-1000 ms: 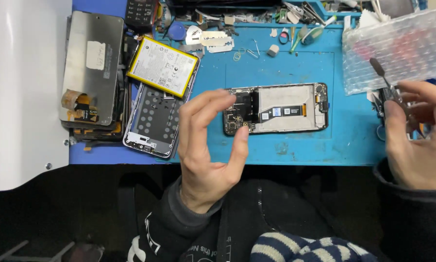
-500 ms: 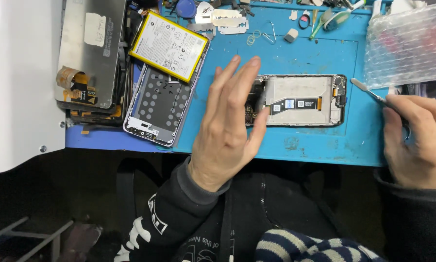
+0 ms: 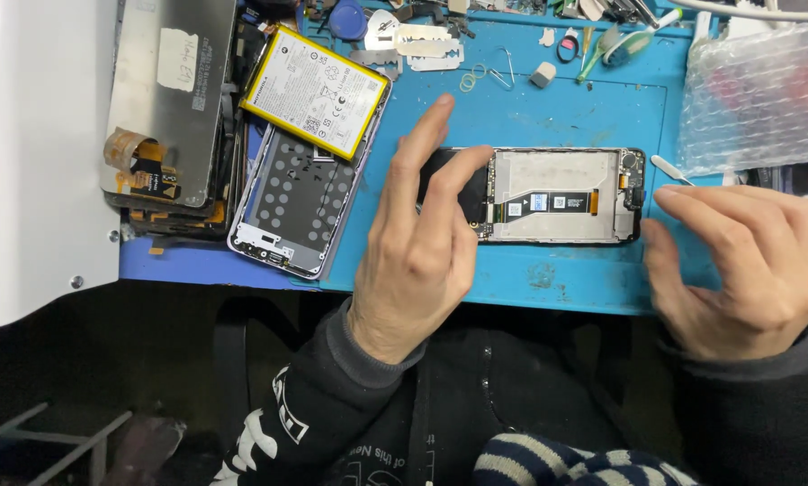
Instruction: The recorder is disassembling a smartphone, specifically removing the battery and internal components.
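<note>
Directly below the viewer, an opened phone (image 3: 557, 195) lies flat and lengthwise on a blue work mat (image 3: 548, 99), its back removed so the inner frame and a flat ribbon cable show. The left hand (image 3: 417, 243) rests over the phone's left end, fingers loosely spread and holding nothing; the fingertips touch the dark part of the phone there and hide it. The right hand (image 3: 746, 261) hovers just beside the phone's right end, fingers curled together as if pinching. A thin metal tool (image 3: 669, 168) pokes out from behind its fingertips, but whether the hand actually grips it cannot be told.

To the left of the phone, partly off the mat, lies another phone back frame (image 3: 296, 202) with a yellow-edged battery (image 3: 314, 90) resting across its top. Further left sits a stack of screen panels (image 3: 166, 108) with orange flex cables, beside a white surface (image 3: 35, 153). Along the mat's far edge are scattered small parts, a blue pick (image 3: 347, 18), metal shields (image 3: 417, 40) and a green-handled brush (image 3: 615, 40). A bubble-wrap bag (image 3: 755, 94) lies at the right, behind the right hand.
</note>
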